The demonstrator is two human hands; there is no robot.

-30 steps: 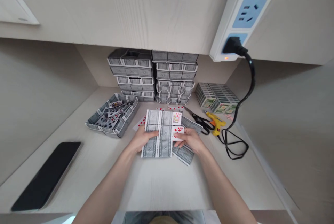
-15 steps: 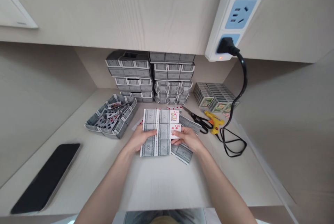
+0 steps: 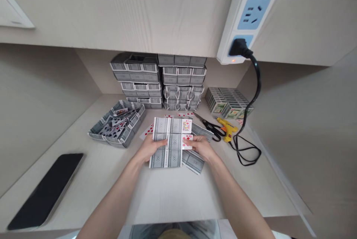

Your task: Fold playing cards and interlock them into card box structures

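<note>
A flat panel of joined playing cards (image 3: 174, 149), mostly grey patterned backs, is held above the desk. My left hand (image 3: 150, 147) grips its left edge, thumb on top and fingers beneath. At the right side, my right hand (image 3: 202, 147) pinches a red diamond card (image 3: 187, 142) that sticks out of the panel. Just above that card, a jack (image 3: 186, 125) also shows its face. Under and behind the panel lie more card strips (image 3: 193, 161), partly covered. Loose face-up cards (image 3: 147, 131) peek out at the upper left of it.
A card-built tray (image 3: 125, 138) of loose cards stands left, a black phone (image 3: 46, 190) nearer. Stacked card boxes (image 3: 182, 76) and card packs (image 3: 232, 102) are behind. Black scissors (image 3: 213, 127), a yellow glue gun (image 3: 228, 129) and its cable lie right. A power strip (image 3: 240, 19) hangs above.
The whole view has shifted slightly. The red diamond card sits slightly further into the panel, and more of the loose cards shows at the panel's upper left. Both hands keep their grip.
</note>
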